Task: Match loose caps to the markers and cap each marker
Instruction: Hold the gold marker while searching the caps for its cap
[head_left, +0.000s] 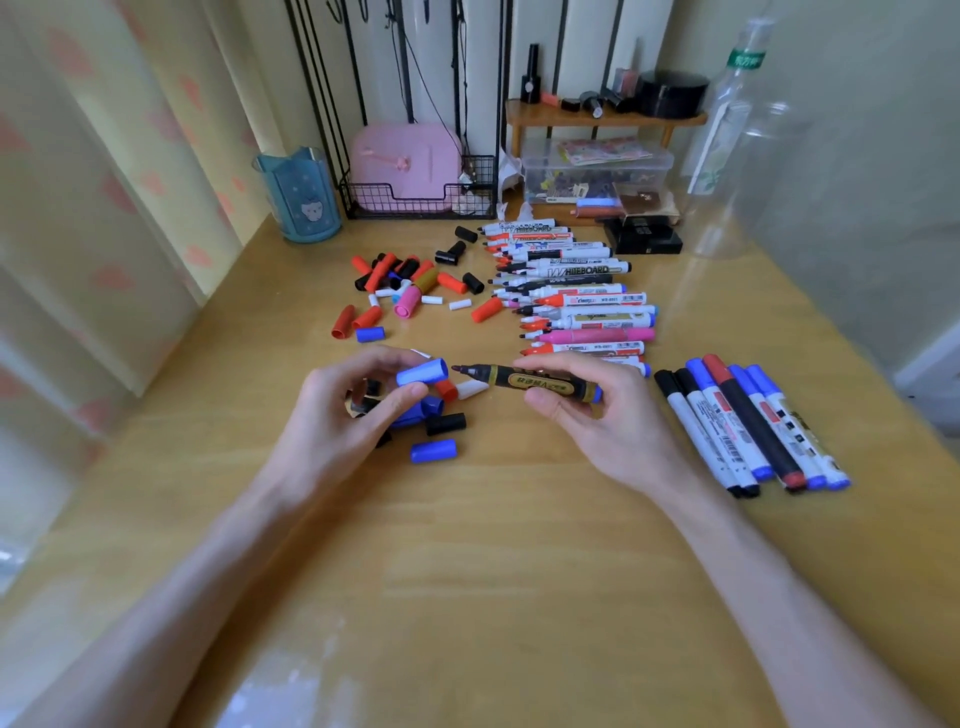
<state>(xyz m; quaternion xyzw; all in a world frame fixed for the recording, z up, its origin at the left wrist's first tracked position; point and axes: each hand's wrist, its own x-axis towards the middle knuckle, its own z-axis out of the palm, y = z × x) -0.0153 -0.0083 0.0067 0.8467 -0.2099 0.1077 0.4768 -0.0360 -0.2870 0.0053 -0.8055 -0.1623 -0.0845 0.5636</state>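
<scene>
Desk (467, 571): carries all the task items; my forearms come in over its near edge.
Uncapped markers (576, 291): one stacked row running from the far edge toward the centre, tips pointing left. There are more than a dozen; overlap prevents an exact count. All are still to do.
Capped markers (748, 426): six, as far as I can count, lying side by side near the right edge: two black, one red, three blue. These are finished.
Loose caps (410, 286): a scatter left of the row, roughly two dozen, mostly red and black, with some small white ones and one pink. A few more lie under my left hand.
Left hand (343, 410): fingers and thumb pinch a blue cap (422, 372), open end facing right.
Right hand (597, 421): fingers wrap the black-and-gold marker (535, 382), bare tip just short of the cap.
Progress: I judge under a third done; this pair is not yet joined.
</scene>
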